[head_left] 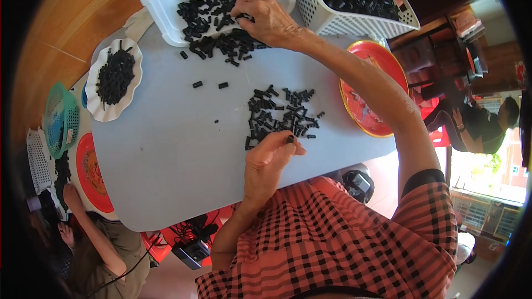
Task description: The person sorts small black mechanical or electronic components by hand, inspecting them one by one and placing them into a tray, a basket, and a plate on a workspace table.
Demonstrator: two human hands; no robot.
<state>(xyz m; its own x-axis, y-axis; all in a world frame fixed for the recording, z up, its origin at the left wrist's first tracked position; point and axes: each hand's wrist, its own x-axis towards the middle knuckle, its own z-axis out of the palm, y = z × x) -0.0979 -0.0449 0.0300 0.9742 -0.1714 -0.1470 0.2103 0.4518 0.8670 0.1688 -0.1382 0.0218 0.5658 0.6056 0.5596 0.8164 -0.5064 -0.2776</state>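
My left hand (pixel 266 169) is closed near the front of the grey table (pixel 177 149), pinching a small black plastic piece (pixel 290 139) between thumb and finger. Right beside it lies a loose pile of similar black pieces (pixel 282 113). My right hand (pixel 269 19) reaches to the far side, its fingers curled down among the black pieces (pixel 208 14) in and before a white tub (pixel 160 8). Those fingers are closed, and whatever they grip is hard to make out against the dark pieces behind.
A white perforated basket (pixel 346 19) full of black pieces stands at the far right, near a red tray (pixel 371 94) under my right forearm. A scalloped white plate (pixel 133 58) holds thin black parts at left. Another person's hand (pixel 72 196) is beside a green basket (pixel 62 119).
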